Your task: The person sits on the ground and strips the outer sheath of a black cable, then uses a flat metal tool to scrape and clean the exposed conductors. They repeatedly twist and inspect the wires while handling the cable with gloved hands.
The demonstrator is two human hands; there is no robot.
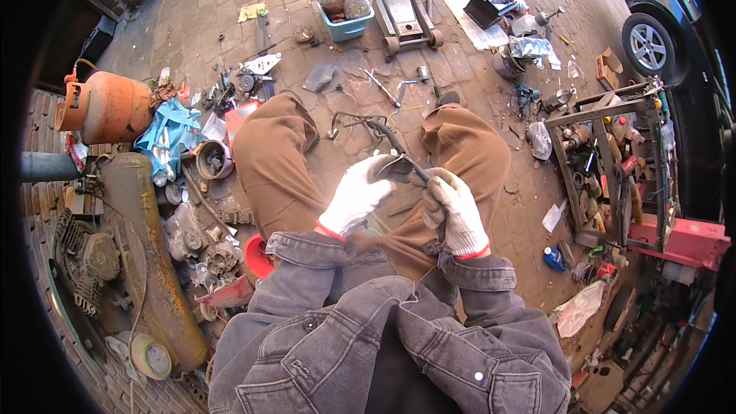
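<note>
A dark wiring harness (392, 139) runs between my knees, its sleeved end rising to my hands and its thin branches hanging toward the ground. My right hand (458, 213), in a white glove with a red cuff, is closed on the sleeved part with thumb and fingers. Gloved the same way, my left hand (356, 195) pinches a dark curved piece (395, 169) right beside the harness. Whether that piece is loose tape or part of the harness, I cannot tell. Beyond my knees, a screwdriver-like tool (381, 86) and thin wires lie on the paving.
An orange gas cylinder (115, 113) and a rusty tank (149, 261) lie at left among scattered parts. Ahead are a blue bin (349, 29) and a floor jack (400, 8). A metal rack (606, 161) full of tools stands at right, near a dark car (690, 69).
</note>
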